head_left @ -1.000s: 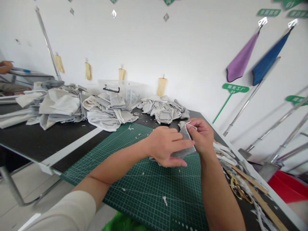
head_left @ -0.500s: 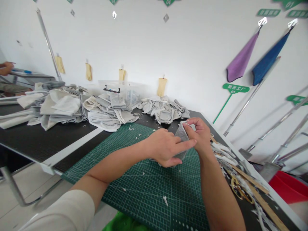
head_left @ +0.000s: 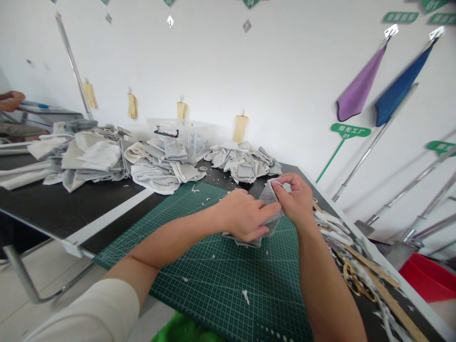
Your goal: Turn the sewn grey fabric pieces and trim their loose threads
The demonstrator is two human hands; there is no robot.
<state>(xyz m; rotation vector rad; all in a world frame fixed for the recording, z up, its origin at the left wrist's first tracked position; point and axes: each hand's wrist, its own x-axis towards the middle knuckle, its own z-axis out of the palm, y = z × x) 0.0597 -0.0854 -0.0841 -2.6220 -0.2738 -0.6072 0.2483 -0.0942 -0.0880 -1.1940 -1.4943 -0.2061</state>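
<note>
A piece of grey cloth [head_left: 270, 193] with a pale edge is held between my hands over the green cutting mat [head_left: 213, 273]. My right hand [head_left: 296, 195] pinches its upper right corner between thumb and fingers. Lower and to the left, my left hand [head_left: 245, 216] grips the cloth, its index finger lying across the front toward my right hand. More grey fabric shows under my left palm, close to the mat; whether it is the same piece is hidden. Small white scraps [head_left: 245, 297] are scattered over the mat.
Fabric piles [head_left: 90, 156] lie at the back left, with a smaller grey heap [head_left: 245, 164] behind my hands. A clear plastic box [head_left: 195, 135] stands by the wall. Gold-handled scissors [head_left: 351, 280], wooden strips [head_left: 395, 304] and white offcuts lie right. Another person's hand [head_left: 12, 100] shows far left.
My left index finger has drawn back a little to the left and now bends closer over the cloth. My right hand keeps its pinch on the corner.
</note>
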